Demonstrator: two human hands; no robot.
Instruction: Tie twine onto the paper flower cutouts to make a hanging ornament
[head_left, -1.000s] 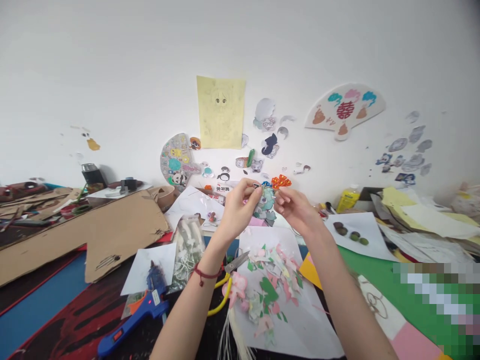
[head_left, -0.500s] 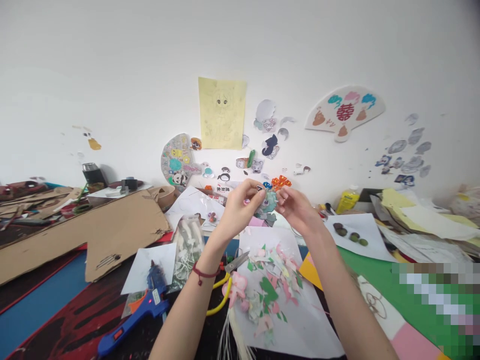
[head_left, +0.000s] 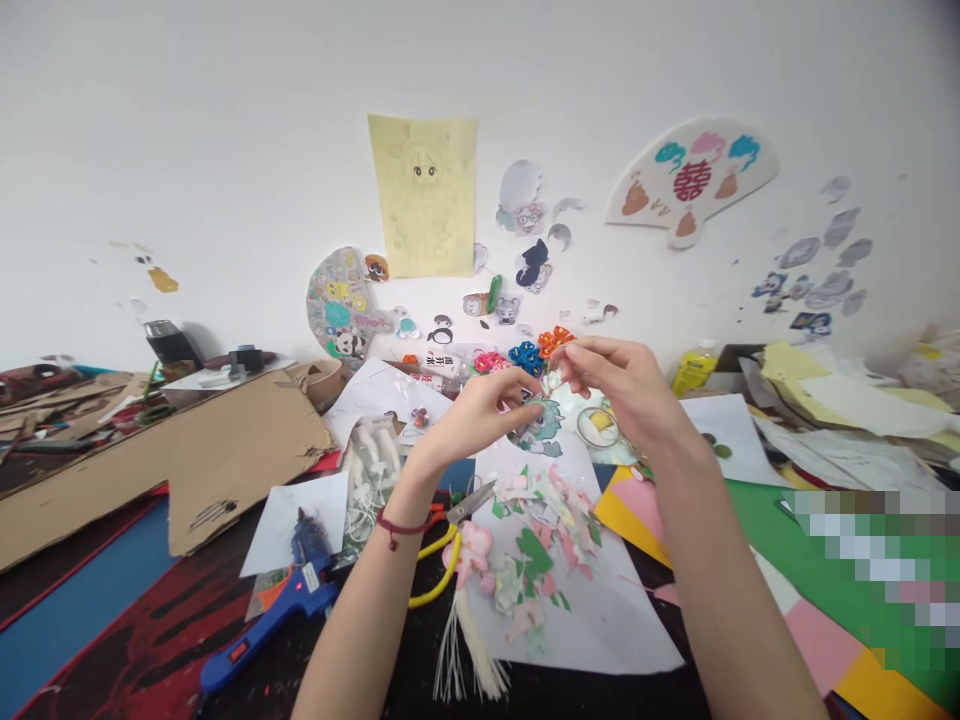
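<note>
My left hand [head_left: 487,412] pinches a teal cartoon-character cutout [head_left: 541,428] between thumb and fingers, above the table. To its right, my right hand [head_left: 622,390] is raised apart from the cutout. Its fingertips are bent together, and whatever they hold, if anything, is too small to make out. Below both hands, a white sheet [head_left: 592,630] bears a pile of pink, green and pale paper scraps [head_left: 536,550]. Yellow-handled scissors [head_left: 455,535] lie left of the scraps, beside a pink flower-shaped piece [head_left: 471,550] with a cream tassel [head_left: 472,650].
A blue glue gun [head_left: 281,610] rests at the left, near a large cardboard piece [head_left: 240,450]. Pink, blue and orange loop flowers [head_left: 529,358] stand by the wall. A yellow bottle [head_left: 694,368] and stacked papers [head_left: 855,420] are at the right.
My right hand has moved up and right, away from the cutout. My left hand still holds the cutout, now more fully visible. The camera view has shifted slightly.
</note>
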